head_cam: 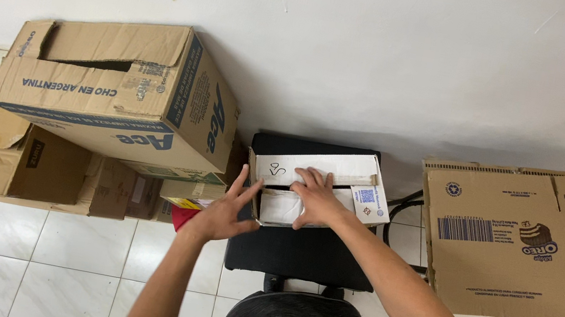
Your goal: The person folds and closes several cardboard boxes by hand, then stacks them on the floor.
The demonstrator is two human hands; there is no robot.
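Resting at the back edge of the black stool (297,253), the small white box (319,188) lies under the right hand (318,197), fingers flat on its flaps; the left hand (226,210), open, braces its left end.

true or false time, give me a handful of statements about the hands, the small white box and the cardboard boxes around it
1. The small white box sits on a black seat. True.
2. The right hand rests flat on the top flaps of the small white box. True.
3. The left hand holds a pair of scissors. False: it holds nothing, its fingers spread at the box's left end.
4. The large cardboard box at left is stacked on other boxes. True.
5. The brown cardboard box at right has its top flaps wide open. False: its flaps lie shut.
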